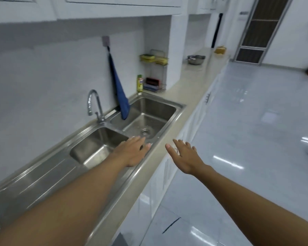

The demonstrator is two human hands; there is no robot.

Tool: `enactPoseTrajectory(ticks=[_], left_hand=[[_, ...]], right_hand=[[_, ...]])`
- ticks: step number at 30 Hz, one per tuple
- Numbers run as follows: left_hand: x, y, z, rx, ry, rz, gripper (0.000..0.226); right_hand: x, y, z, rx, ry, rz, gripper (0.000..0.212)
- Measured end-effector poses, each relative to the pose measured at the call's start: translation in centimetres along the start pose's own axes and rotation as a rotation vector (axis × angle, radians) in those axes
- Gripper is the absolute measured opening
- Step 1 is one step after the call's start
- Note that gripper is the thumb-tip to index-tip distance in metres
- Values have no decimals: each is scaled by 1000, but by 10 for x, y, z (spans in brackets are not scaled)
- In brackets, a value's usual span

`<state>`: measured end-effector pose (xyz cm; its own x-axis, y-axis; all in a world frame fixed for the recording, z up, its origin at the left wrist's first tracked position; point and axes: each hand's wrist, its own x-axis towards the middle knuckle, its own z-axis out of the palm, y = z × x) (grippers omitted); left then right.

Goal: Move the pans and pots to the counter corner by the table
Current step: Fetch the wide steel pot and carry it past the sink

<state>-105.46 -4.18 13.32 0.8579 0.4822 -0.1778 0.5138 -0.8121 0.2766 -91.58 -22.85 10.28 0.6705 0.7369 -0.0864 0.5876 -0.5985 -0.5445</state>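
A steel pot (195,59) stands far down the beige counter (188,86), past the white wall column. My left hand (133,151) is stretched out over the front rim of the double steel sink (178,105), fingers straight and holding nothing. My right hand (184,155) hovers beyond the counter's edge, above the cabinet fronts, fingers spread and empty. Both hands are far from the pot.
A tap (94,105) rises behind the sink and a blue cloth (119,93) hangs into the far basin. A wire rack with sponges (155,71) and a yellow bottle (140,83) stand beside the sink. A yellow item (220,49) lies at the counter's far end. Glossy floor (256,121) spreads right.
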Motion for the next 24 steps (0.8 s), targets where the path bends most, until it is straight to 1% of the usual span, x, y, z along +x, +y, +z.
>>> enactPoseTrajectory(ticks=[2, 7, 11, 14, 18, 24], left_hand=[[36, 12, -4, -4, -28, 39, 70], [124, 43, -19, 18, -69, 124, 72], [184, 67, -28, 12, -77, 225, 71], [224, 83, -32, 53, -68, 298, 70], [284, 108, -32, 37, -88, 312, 70], [377, 164, -27, 20, -72, 326, 66]], right_hand=[[19, 15, -12, 1, 18, 51, 89], [68, 45, -47, 5, 75, 161, 97], [103, 69, -69, 55, 111, 233, 89], [127, 90, -87, 78, 137, 252, 88], [167, 123, -115, 67, 169, 270, 88], [240, 189, -159, 68, 146, 268, 88]])
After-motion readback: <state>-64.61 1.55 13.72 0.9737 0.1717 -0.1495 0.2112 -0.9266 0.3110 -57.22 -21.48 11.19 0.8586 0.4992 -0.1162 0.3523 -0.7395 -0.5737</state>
